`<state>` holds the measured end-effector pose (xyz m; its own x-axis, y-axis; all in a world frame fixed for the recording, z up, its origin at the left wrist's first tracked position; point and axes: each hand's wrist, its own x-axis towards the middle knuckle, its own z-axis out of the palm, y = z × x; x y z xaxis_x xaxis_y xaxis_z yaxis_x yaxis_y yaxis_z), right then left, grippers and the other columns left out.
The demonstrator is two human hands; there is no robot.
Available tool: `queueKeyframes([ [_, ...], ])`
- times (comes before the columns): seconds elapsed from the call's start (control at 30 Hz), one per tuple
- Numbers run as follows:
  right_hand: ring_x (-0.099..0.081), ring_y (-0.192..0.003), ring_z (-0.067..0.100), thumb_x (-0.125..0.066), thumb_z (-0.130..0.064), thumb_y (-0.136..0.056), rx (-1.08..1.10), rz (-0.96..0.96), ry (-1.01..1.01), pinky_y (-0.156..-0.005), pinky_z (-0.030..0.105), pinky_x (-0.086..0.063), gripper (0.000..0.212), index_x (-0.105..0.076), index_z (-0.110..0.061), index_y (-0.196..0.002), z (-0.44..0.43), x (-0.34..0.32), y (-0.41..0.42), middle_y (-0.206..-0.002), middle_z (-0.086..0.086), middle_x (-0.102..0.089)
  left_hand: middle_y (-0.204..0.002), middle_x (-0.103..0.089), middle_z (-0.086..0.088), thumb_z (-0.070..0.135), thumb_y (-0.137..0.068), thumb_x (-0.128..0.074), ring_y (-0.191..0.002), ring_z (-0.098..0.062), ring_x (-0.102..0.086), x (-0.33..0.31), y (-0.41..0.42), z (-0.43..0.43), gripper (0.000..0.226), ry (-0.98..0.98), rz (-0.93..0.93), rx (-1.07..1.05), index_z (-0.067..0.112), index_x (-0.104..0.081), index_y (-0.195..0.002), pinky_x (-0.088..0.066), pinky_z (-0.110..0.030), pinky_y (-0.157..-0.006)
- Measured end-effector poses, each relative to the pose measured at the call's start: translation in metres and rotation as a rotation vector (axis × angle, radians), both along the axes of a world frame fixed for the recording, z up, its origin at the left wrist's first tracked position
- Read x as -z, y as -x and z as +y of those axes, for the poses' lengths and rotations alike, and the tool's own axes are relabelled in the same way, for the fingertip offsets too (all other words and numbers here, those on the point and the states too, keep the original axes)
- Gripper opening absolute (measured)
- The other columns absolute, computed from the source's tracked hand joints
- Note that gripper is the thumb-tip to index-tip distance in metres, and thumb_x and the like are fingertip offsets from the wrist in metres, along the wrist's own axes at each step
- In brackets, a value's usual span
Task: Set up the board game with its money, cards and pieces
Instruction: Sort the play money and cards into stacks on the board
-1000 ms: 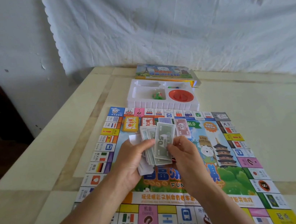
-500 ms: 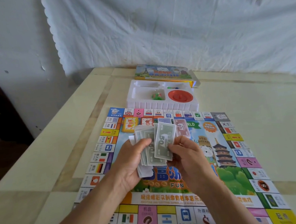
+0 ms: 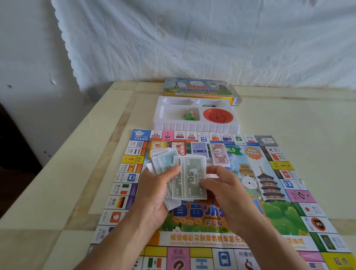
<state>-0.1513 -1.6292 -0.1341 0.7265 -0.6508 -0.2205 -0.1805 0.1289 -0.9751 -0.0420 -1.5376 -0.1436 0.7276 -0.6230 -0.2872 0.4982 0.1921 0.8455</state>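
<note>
Left hand (image 3: pixel 155 196) is curled round the fanned money (image 3: pixel 164 159), faces shown; a 50 note (image 3: pixel 193 182) is pinched by the right hand (image 3: pixel 227 194), probably for sorting.

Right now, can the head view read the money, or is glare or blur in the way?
Head view: soft, even light, no strong glare on the board; the 50 on the green notes in left hand and right hand reads clearly; green pieces in the white tray are too blurred to identify; wide-angle lens bows the table edges.
</note>
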Motion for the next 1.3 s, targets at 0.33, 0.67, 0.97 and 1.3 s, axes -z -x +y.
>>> queueKeyframes([
  [0.33, -0.056, -0.074, 0.028, -0.051, -0.008, -0.094, 0.033, 0.007, -0.078, -0.06, 0.036, -0.042, 0.017, -0.066, -0.005, -0.087, 0.001, 0.006, -0.003, -0.085, 0.015, -0.07, -0.086, -0.069, -0.019, 0.009, -0.086, -0.061, -0.068, -0.03, -0.068, 0.0, 0.001, -0.001, 0.021, 0.097, 0.034, 0.1, 0.006, -0.065, -0.107, -0.055, -0.037, -0.055],
  [0.67, -0.049, -0.058, 0.014, -0.042, -0.018, -0.096, 0.188, 0.311, 1.025, -0.044, 0.025, -0.037, 0.017, -0.044, -0.012, -0.08, -0.007, -0.008, 0.011, -0.069, -0.004, -0.052, -0.081, -0.069, -0.012, 0.007, -0.094, -0.051, -0.071, -0.022, -0.067, -0.002, -0.005, -0.001, 0.013, 0.111, 0.045, 0.022, 0.007, -0.063, -0.099, -0.055, -0.034, -0.062],
  [0.97, -0.043, -0.101, 0.018, -0.041, -0.017, -0.098, -0.132, 0.5, 1.196, -0.069, 0.028, -0.036, 0.013, -0.048, -0.016, -0.108, 0.001, 0.005, 0.003, -0.108, -0.001, -0.051, -0.103, -0.073, -0.007, 0.014, -0.098, -0.047, -0.089, -0.021, -0.068, -0.004, 0.001, -0.006, 0.02, -0.096, -0.243, 0.006, 0.015, -0.066, -0.106, -0.055, -0.034, -0.067],
  [1.3, -0.045, -0.084, 0.017, -0.04, -0.016, -0.099, -0.142, 0.471, 1.144, -0.066, 0.031, -0.039, 0.012, -0.051, -0.014, -0.094, -0.001, 0.005, 0.005, -0.086, -0.005, -0.048, -0.095, -0.075, -0.005, 0.015, -0.098, -0.048, -0.084, -0.02, -0.07, -0.002, 0.003, -0.005, 0.02, -0.156, -0.213, 0.058, 0.013, -0.064, -0.11, -0.053, -0.03, -0.061],
])
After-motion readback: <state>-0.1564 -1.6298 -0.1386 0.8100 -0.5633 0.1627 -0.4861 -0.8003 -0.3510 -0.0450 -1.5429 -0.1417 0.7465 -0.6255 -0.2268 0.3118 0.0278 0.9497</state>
